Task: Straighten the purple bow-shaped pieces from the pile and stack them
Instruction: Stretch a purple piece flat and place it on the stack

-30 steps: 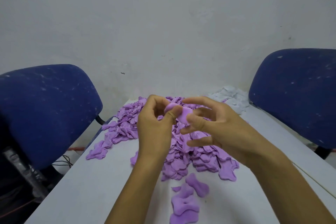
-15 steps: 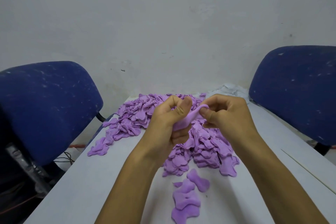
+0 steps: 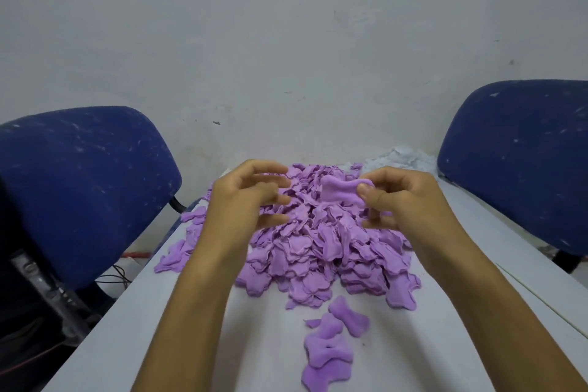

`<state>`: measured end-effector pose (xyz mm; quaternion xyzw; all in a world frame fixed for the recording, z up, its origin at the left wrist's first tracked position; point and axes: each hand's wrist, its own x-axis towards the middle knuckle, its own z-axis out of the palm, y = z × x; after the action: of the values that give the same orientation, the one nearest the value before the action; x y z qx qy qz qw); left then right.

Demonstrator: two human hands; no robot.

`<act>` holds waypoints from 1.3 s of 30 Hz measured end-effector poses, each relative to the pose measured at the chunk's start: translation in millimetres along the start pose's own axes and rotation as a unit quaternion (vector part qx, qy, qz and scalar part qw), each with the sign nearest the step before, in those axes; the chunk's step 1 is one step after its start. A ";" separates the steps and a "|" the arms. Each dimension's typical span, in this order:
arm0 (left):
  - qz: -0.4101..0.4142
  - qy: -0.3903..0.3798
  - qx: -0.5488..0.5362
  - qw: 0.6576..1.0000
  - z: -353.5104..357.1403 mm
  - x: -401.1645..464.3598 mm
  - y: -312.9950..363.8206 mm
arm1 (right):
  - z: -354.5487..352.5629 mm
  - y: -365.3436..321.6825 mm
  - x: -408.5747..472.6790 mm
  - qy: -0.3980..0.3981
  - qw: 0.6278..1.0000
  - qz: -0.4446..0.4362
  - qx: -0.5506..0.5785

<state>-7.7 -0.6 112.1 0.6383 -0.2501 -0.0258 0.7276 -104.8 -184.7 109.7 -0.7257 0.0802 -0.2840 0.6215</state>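
White plaster wall point(image 3: 286, 41) closes the scene behind a pale bench point(image 3: 254, 344) that runs away from me. Two blue chairs flank it: one chair back point(image 3: 79, 188) beside the left edge, the other point(image 3: 521, 162) beside the right edge. Crumpled white scraps point(image 3: 397, 159) lie at the far right corner. Dark cables point(image 3: 114, 274) show below the left edge. A pile point(image 3: 318, 248) of purple bow-shaped pieces covers the far middle of the bench, spilling toward the left edge. Nearer to me, close to the near edge, a short row of straightened pieces point(image 3: 327, 350) lies overlapping, just clear of the pile.

Both forearms reach over the bench and partly hide the pile's sides. My right hand point(image 3: 410, 200) pinches one piece point(image 3: 342, 192) between thumb and forefinger, holding it above the pile's far part. My left hand point(image 3: 245, 200) hovers beside it, fingers loosely spread and slightly curled, holding nothing; it does not touch the held piece.
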 end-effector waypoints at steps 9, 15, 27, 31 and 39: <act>-0.027 -0.124 -0.046 0.991 26.1 -6.9 -12.2 | 2.0 -3.5 -7.2 -0.090 0.996 -0.011 0.019; 0.004 -0.079 -0.040 0.996 21.8 -3.8 -12.6 | 6.9 -1.9 -9.0 -0.102 0.994 -0.011 0.038; 0.075 -0.062 0.020 0.995 23.0 -2.7 -16.4 | 0.6 -1.3 -5.7 -0.070 0.996 -0.057 0.009; 0.044 -0.124 0.025 0.991 15.4 1.9 -23.3 | -6.8 5.8 -1.8 -0.084 0.996 -0.043 -0.006; 0.008 -0.028 0.149 0.988 18.3 23.6 -86.3 | 1.2 77.0 27.9 0.048 0.986 -0.026 -0.158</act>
<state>30.0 -41.6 39.7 0.7363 -0.2767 0.0001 0.6175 -62.9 -213.3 45.3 -0.8020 0.1352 -0.3183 0.4870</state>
